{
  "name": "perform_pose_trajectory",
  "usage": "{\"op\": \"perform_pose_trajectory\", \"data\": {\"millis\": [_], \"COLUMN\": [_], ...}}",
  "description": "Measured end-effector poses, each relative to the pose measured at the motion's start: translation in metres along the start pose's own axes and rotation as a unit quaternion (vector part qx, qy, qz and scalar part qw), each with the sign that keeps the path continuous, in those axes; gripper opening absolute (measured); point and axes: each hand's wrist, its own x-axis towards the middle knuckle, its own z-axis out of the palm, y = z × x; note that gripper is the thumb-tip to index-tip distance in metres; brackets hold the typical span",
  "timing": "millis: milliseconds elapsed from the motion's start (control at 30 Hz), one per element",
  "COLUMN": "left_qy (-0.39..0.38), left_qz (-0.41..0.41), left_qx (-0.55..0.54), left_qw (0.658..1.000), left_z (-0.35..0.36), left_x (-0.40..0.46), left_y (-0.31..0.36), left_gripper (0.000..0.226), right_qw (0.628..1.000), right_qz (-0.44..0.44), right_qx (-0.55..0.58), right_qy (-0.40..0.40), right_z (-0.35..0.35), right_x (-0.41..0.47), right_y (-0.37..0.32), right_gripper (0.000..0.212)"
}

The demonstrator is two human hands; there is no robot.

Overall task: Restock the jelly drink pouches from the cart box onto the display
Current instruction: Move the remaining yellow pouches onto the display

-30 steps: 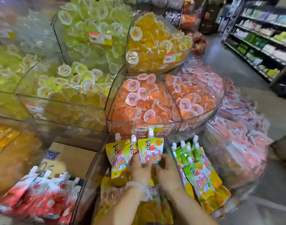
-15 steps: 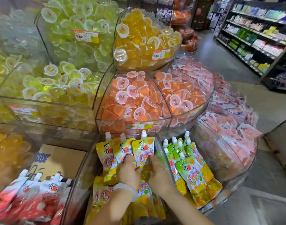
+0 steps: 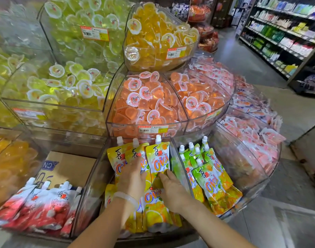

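Head view, lower centre of the frame: a person's two bare forearms reach into a clear acrylic bin (image 3: 92,185) of yellow jelly drink pouches (image 3: 157,159). The left hand (image 3: 132,178), with a pale bracelet (image 3: 125,197) at the wrist, lies with fingers stretched flat across the fronts of the standing pouches, pressing on them and gripping nothing. The right hand (image 3: 172,189) rests just beside it, its relaxed fingers touching the lower edge of the rightmost standing pouch; whether any fingertip curls behind that pouch cannot be told. Three yellow pouches stand upright at the back of the bin, white caps up, with more lying flat beneath the wrists. In the compartment to the right, green pouches (image 3: 209,178) lean together. At lower left, red and white pouches (image 3: 44,206) lie in another bin, in front of a brown cardboard box (image 3: 71,167). On the tier above, centre frame, orange jelly cups (image 3: 153,99) fill a curved bin; pale green jelly cups (image 3: 67,85) sit at left and yellow jelly cups (image 3: 158,36) at top centre. Pink packets (image 3: 251,126) fill the bins at right. Store shelves (image 3: 282,31) line the aisle at upper right.
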Motion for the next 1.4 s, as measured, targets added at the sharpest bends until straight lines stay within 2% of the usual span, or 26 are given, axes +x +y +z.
{"op": "perform_pose_trajectory", "data": {"millis": [100,167,267,333,467,700,867,1067,1267,1400], "left_qy": [-0.021,-0.029,-0.081,-0.07,-0.055,-0.004,-0.001,-0.159,-0.272,-0.315], "left_qz": [0.046,0.055,0.045,0.047,0.082,0.121,0.209,0.274,0.358,0.405], "left_qx": [0.139,0.178,0.175,0.186,0.201,0.08,0.033,0.165,0.206,0.207], "left_qw": [0.989,0.982,0.98,0.979,0.975,0.989,0.977,0.934,0.869,0.833], "left_z": [-0.006,-0.008,-0.008,-0.011,-0.019,-0.028,0.012,0.117,0.21,0.268], "left_x": [-0.011,-0.019,-0.031,-0.035,-0.034,-0.028,-0.056,-0.124,-0.192,-0.22], "left_y": [-0.015,-0.019,-0.019,-0.016,-0.005,0.091,0.184,0.304,0.409,0.48], "left_gripper": [0.064,0.077,0.074,0.07,0.076,0.068,0.066,0.069,0.07,0.068], "right_qw": [1.0,1.0,0.999,0.999,0.999,0.991,0.989,0.979,0.933,0.899], "right_qz": [-0.007,-0.013,-0.013,-0.007,-0.022,-0.084,-0.032,0.106,0.236,0.299], "right_qx": [0.0,0.012,0.006,0.0,0.017,0.086,0.073,0.1,0.178,0.206], "right_qy": [-0.009,-0.022,-0.037,-0.041,-0.02,0.065,0.128,0.14,0.206,0.245], "right_z": [0.002,0.001,-0.001,0.0,-0.003,-0.049,-0.08,-0.098,-0.096,-0.091], "right_x": [-0.003,-0.004,-0.009,-0.013,-0.028,-0.088,-0.146,-0.257,-0.358,-0.409], "right_y": [-0.001,-0.003,-0.005,-0.006,-0.008,0.015,0.097,0.246,0.378,0.444], "right_gripper": [0.08,0.092,0.104,0.105,0.1,0.089,0.099,0.095,0.094,0.094]}}
